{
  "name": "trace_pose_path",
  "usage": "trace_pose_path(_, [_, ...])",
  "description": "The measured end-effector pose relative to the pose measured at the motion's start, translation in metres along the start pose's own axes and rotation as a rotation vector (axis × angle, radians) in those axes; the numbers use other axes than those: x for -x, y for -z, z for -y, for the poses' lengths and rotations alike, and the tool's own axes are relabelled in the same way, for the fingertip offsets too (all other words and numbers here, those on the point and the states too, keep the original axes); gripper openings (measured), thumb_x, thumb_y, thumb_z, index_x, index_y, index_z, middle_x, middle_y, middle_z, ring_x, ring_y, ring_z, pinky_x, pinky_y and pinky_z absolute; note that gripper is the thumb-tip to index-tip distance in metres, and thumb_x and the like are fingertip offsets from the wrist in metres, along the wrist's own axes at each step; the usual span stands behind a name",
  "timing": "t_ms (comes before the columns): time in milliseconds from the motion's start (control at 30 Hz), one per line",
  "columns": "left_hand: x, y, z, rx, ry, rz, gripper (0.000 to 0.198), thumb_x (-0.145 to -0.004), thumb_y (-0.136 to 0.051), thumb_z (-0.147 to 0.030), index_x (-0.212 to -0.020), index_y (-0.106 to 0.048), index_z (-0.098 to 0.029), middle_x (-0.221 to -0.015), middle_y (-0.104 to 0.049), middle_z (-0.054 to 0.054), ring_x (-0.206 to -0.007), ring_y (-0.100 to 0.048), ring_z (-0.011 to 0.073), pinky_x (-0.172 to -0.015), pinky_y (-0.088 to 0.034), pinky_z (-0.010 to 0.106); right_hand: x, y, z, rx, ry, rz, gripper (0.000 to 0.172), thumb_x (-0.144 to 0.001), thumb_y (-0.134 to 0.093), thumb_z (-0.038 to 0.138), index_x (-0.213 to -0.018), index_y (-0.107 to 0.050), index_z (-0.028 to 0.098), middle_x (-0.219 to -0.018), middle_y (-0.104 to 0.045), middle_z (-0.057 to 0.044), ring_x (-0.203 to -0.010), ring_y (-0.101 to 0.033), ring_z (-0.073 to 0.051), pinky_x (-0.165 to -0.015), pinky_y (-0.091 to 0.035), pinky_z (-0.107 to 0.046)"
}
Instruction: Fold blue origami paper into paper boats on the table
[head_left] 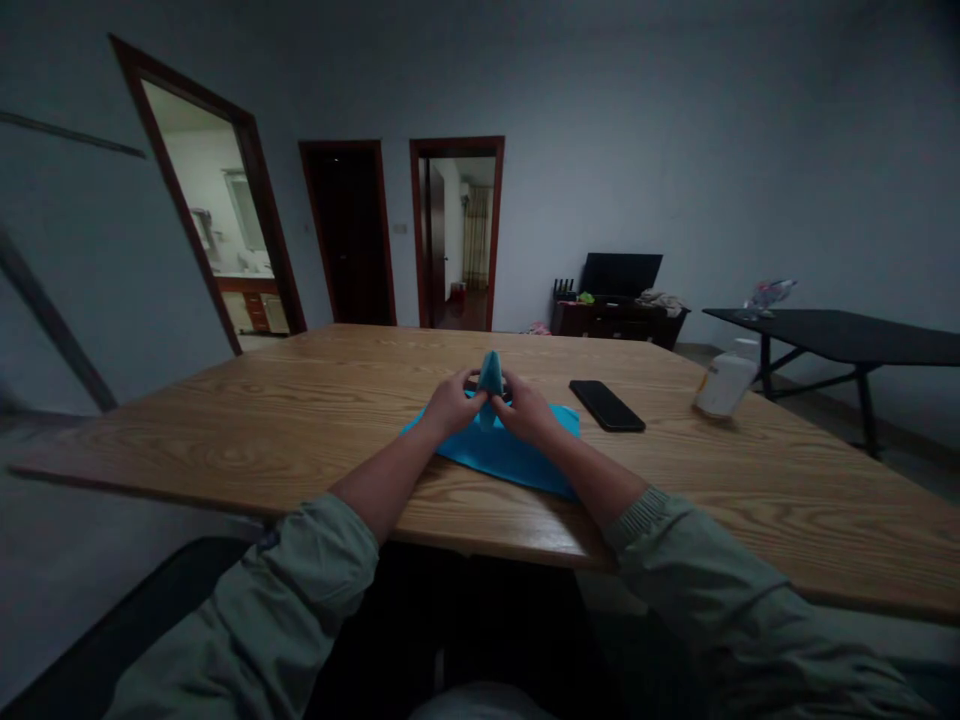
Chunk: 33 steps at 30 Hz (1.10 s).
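Between the fingers [502, 408], pale teal folded piece [490, 374]; beneath them, bright blue flat sheet [499, 452] on light-brown wooden desk [262, 410] with darker, wavy grain. Right of them, black rectangular phone [606, 406]; farther right, whitish plastic container [726, 384], yellow-orange mark at its edge.

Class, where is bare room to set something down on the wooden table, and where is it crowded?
Bare: table left of the left hand and blue sheet; beyond them to the far edge; a smaller gap between phone and white container. Crowded: around the sheet, left hand and right hand.
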<state>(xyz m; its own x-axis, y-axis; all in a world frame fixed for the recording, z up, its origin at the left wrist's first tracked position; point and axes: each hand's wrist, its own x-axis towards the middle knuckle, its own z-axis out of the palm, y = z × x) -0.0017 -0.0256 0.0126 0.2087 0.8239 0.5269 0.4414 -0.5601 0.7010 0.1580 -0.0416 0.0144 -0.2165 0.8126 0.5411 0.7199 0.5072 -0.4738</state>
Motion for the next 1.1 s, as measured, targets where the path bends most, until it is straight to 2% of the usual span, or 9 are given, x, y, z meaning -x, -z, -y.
trace_pose_path(133, [0.009, 0.001, -0.012, -0.425, -0.035, -0.043, 0.036, -0.085, -0.052, -0.029, -0.12, -0.054, -0.023, -0.093, -0.069, 0.007, -0.085, -0.065, 0.022, -0.077, -0.048, 0.032, 0.0, -0.001, 0.006, 0.184, -0.003, 0.021, 0.038, -0.086, -0.046, 0.024, -0.122, -0.054, 0.021, -0.102, -0.069, -0.009, -0.09, -0.064, -0.023, -0.077, -0.045, -0.029])
trace_pose_path(300, [0.009, 0.008, -0.011, -0.566, 0.036, -0.029, 0.04, -0.085, -0.051, -0.029, -0.125, -0.052, -0.026, -0.099, -0.068, 0.009, -0.091, -0.064, 0.0254, -0.08, -0.046, 0.034, -0.001, 0.0, 0.002, 0.214, -0.067, -0.004, 0.044, -0.086, -0.045, 0.024, -0.13, -0.049, 0.025, -0.104, -0.068, -0.008, -0.089, -0.063, -0.023, -0.077, -0.044, -0.03])
trace_pose_path(400, [0.005, 0.011, -0.001, -0.398, 0.009, -0.014, 0.039, -0.081, -0.056, -0.026, -0.119, -0.057, -0.026, -0.098, -0.067, 0.008, -0.09, -0.063, 0.0237, -0.079, -0.047, 0.032, -0.002, 0.0, -0.007, 0.163, -0.073, -0.012, 0.046, -0.083, -0.048, 0.021, -0.129, -0.05, 0.026, -0.098, -0.069, -0.007, -0.083, -0.063, -0.022, -0.075, -0.045, -0.03])
trace_pose_path(467, [0.003, 0.011, 0.007, -0.163, 0.028, 0.041, 0.038, -0.08, -0.056, -0.026, -0.118, -0.058, -0.025, -0.094, -0.066, 0.007, -0.077, -0.064, 0.0196, -0.07, -0.048, 0.029, -0.002, -0.001, -0.012, 0.099, -0.046, -0.016, 0.045, -0.082, -0.049, 0.019, -0.126, -0.053, 0.025, -0.094, -0.068, -0.006, -0.078, -0.061, -0.02, -0.072, -0.045, -0.029])
trace_pose_path(567, [-0.001, 0.011, 0.015, 0.211, 0.193, 0.161, 0.046, -0.08, -0.056, -0.026, -0.126, -0.051, -0.023, -0.09, -0.064, 0.006, -0.053, -0.059, 0.0115, -0.051, -0.046, 0.024, -0.003, -0.003, -0.017, -0.031, 0.002, -0.027, 0.045, -0.08, -0.049, 0.017, -0.124, -0.055, 0.025, -0.088, -0.067, -0.003, -0.071, -0.059, -0.017, -0.07, -0.046, -0.028])
trace_pose_path(633, [-0.002, 0.012, 0.017, 0.377, 0.275, 0.21, 0.054, -0.077, -0.057, -0.023, -0.13, -0.046, -0.024, -0.09, -0.063, 0.004, -0.049, -0.058, 0.0094, -0.046, -0.045, 0.021, -0.004, -0.003, -0.018, -0.12, 0.018, -0.02, 0.046, -0.08, -0.047, 0.016, -0.125, -0.054, 0.024, -0.084, -0.066, -0.001, -0.067, -0.058, -0.015, -0.067, -0.047, -0.026])
trace_pose_path(767, [-0.001, 0.02, 0.014, 0.554, 0.3, 0.255, 0.062, -0.07, -0.061, -0.018, -0.13, -0.047, -0.027, -0.095, -0.061, 0.004, -0.062, -0.062, 0.0122, -0.05, -0.05, 0.023, -0.005, -0.003, -0.018, -0.23, 0.012, 0.005, 0.049, -0.08, -0.042, 0.013, -0.126, -0.055, 0.024, -0.08, -0.066, -0.001, -0.063, -0.057, -0.014, -0.065, -0.048, -0.026])
trace_pose_path(933, [0.004, 0.027, 0.008, 0.851, 0.363, 0.377, 0.065, -0.068, -0.058, -0.017, -0.131, -0.046, -0.028, -0.099, -0.06, 0.005, -0.077, -0.063, 0.0158, -0.067, -0.057, 0.034, -0.006, -0.001, -0.019, -0.213, -0.01, -0.017, 0.051, -0.077, -0.041, 0.01, -0.123, -0.061, 0.021, -0.083, -0.067, -0.003, -0.071, -0.06, -0.016, -0.071, -0.05, -0.029])
trace_pose_path(1100, [0.004, 0.022, 0.01, 0.924, 0.4, 0.302, 0.068, -0.073, -0.066, -0.027, -0.135, -0.038, -0.026, -0.099, -0.062, 0.005, -0.08, -0.063, 0.0154, -0.075, -0.056, 0.036, -0.007, -0.003, -0.021, -0.202, -0.044, -0.034, 0.052, -0.075, -0.042, 0.009, -0.121, -0.062, 0.022, -0.084, -0.067, -0.003, -0.068, -0.059, -0.015, -0.07, -0.05, -0.03])
